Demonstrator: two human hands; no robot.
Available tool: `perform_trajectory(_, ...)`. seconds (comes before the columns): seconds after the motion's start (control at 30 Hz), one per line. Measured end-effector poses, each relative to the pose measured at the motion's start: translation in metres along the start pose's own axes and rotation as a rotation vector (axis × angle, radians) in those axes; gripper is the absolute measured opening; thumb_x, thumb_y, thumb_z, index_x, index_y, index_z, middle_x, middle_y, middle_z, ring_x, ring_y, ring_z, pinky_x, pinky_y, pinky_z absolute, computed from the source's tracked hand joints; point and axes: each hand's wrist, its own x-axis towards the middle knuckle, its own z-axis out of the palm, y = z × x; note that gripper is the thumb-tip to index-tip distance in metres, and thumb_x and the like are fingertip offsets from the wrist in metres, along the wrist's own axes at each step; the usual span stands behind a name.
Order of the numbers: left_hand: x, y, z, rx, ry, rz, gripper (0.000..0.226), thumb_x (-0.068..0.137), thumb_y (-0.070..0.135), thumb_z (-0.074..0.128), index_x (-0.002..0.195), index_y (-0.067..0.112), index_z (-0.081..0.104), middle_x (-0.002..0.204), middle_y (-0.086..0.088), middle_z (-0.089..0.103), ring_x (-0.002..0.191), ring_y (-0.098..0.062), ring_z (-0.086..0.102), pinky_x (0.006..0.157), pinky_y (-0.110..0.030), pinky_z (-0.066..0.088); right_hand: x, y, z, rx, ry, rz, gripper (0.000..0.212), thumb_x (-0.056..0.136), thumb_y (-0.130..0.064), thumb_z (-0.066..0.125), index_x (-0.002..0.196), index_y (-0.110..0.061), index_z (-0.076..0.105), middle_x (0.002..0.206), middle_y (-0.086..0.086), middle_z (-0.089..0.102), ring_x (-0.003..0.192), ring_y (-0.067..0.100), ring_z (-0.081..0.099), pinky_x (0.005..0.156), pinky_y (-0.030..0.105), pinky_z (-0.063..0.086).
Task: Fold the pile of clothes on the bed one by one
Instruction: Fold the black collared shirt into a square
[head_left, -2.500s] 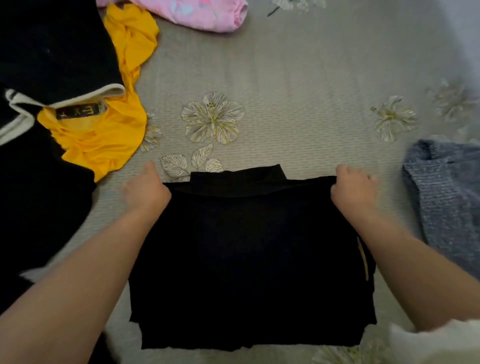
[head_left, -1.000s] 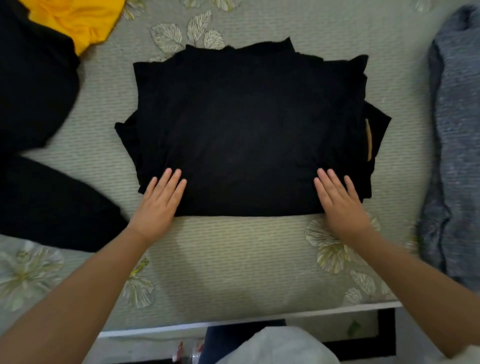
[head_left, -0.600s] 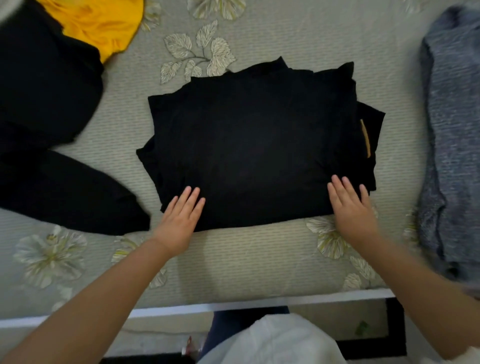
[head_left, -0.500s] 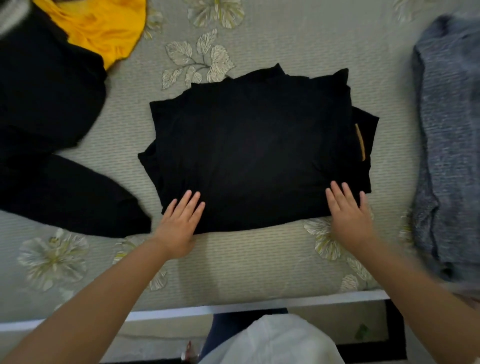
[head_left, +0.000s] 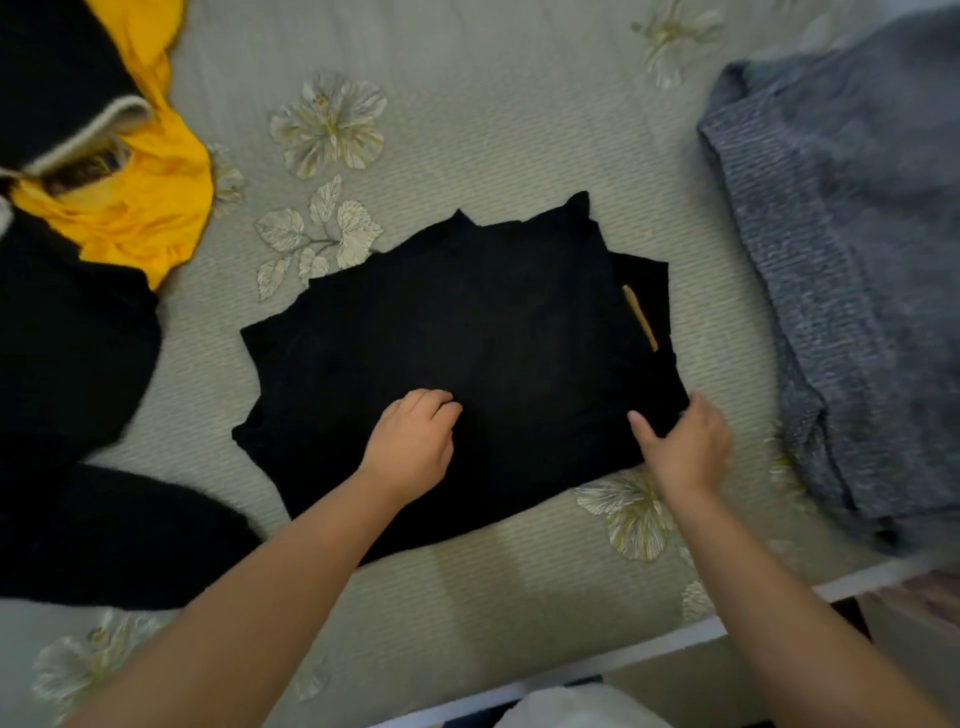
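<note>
A folded black garment (head_left: 467, 353) lies flat, slightly askew, mid-bed (head_left: 519, 130).

Two hands (head_left: 410, 441) (head_left: 685, 447), one folded black garment (head_left: 467, 338), one grey sweater (head_left: 852, 260), one yellow top (head_left: 140, 208).

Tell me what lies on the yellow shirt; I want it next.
A black garment with a pale trim band lies over the yellow shirt, covering its upper left part. How far the shirt runs beneath is hidden.

Single head view, looking steeply down, close over bed (head_left: 493, 130) near edge
</note>
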Motion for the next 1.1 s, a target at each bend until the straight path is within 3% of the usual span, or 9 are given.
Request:
perform_trajectory(0.2,0.134,0.057,-0.043,0.134,0.074,0.226,0.048,0.094,0.014,0.04,0.141,0.011,0.03,0.15,-0.007,0.026,0.137,-0.022,0.022,0.109,-0.035,0.024,0.021,-0.007,0.014,0.093,0.046,0.143,0.046,0.081,-0.035,0.065,0.116,-0.006,0.055,0.119,0.012,0.055,0.115,0.028,0.043,0.094,0.04,0.022)
perform_trajectory(0.33,0.203,0.086,-0.052,0.454,-0.089,0.35,0.067,0.093,0.012,0.035,0.146,0.011,-0.006,0.155,-0.006,-0.011,0.141,-0.021,-0.013,0.114,-0.04,0.001,0.022,-0.001,0.017,0.075,0.06,0.054,0.031,0.084,-0.03,0.062,0.105,-0.008,0.064,0.107,0.007,0.059,0.106,0.022,0.047,0.083,0.034,0.015)
perform_trajectory(0.43,0.225,0.092,-0.058,0.512,-0.222,0.406,0.075,0.091,0.007,0.04,0.145,0.011,-0.012,0.155,-0.006,-0.011,0.141,-0.021,-0.014,0.113,-0.042,-0.003,0.014,-0.004,0.014,0.1,0.098,-0.045,0.021,0.082,-0.024,0.065,0.094,-0.006,0.067,0.095,0.006,0.061,0.096,0.024,0.053,0.077,0.032,0.016)
perform_trajectory(0.57,0.249,0.105,-0.063,0.454,-0.251,0.44,0.074,0.082,0.006,0.054,0.145,0.016,0.016,0.144,-0.009,0.032,0.133,-0.027,0.027,0.109,-0.042,0.02,0.009,-0.007,0.007,0.187,0.292,-0.175,0.021,0.056,-0.005,0.084,0.063,-0.003,0.064,0.058,0.006,0.058,0.054,0.024,0.057,0.064,0.034,0.035)
perform_trajectory(0.63,0.247,0.105,-0.065,0.467,-0.231,0.482,0.048,0.082,0.006,0.052,0.129,0.014,0.045,0.122,-0.011,0.051,0.115,-0.029,0.044,0.093,-0.039,0.035,0.003,-0.01,0.003,0.201,0.371,-0.236,0.024,0.051,-0.005,0.086,0.068,-0.005,0.069,0.058,0.004,0.059,0.051,0.021,0.058,0.064,0.038,0.042)
perform_trajectory(0.7,0.234,0.096,-0.068,0.38,-0.143,0.474,0.032,0.083,0.002,0.05,0.114,0.007,0.058,0.109,-0.014,0.055,0.105,-0.032,0.046,0.085,-0.039,0.036,-0.007,-0.014,-0.003,0.216,0.417,-0.287,0.022,0.055,-0.008,0.083,0.074,-0.005,0.071,0.062,0.003,0.061,0.055,0.019,0.06,0.07,0.036,0.038)
perform_trajectory(0.8,0.202,0.072,-0.08,0.154,0.08,0.475,0.033,0.08,-0.006,0.05,0.109,0.002,0.063,0.104,-0.023,0.056,0.099,-0.038,0.047,0.083,-0.045,0.039,-0.028,-0.025,-0.012,0.239,0.453,-0.363,0.014,0.063,-0.014,0.073,0.076,-0.007,0.071,0.062,0.0,0.061,0.056,0.017,0.059,0.074,0.028,0.023)
perform_trajectory(0.87,0.177,0.053,-0.09,0.097,0.212,0.549,0.031,0.077,-0.013,0.052,0.104,-0.003,0.065,0.104,-0.027,0.059,0.098,-0.043,0.05,0.084,-0.046,0.04,-0.048,-0.036,-0.014,0.252,0.464,-0.426,0.014,0.064,-0.014,0.071,0.077,-0.009,0.072,0.063,-0.002,0.06,0.057,0.015,0.059,0.07,0.029,0.023)
perform_trajectory(1.1,0.081,-0.025,-0.115,0.049,0.356,0.67,0.022,0.066,-0.016,0.064,0.087,-0.014,0.064,0.095,-0.032,0.061,0.089,-0.049,0.058,0.082,-0.042,0.036,-0.144,-0.099,0.015,0.281,0.431,-0.579,0.021,0.064,-0.009,0.071,0.085,-0.011,0.073,0.067,-0.003,0.062,0.06,0.014,0.06,0.075,0.028,0.027)
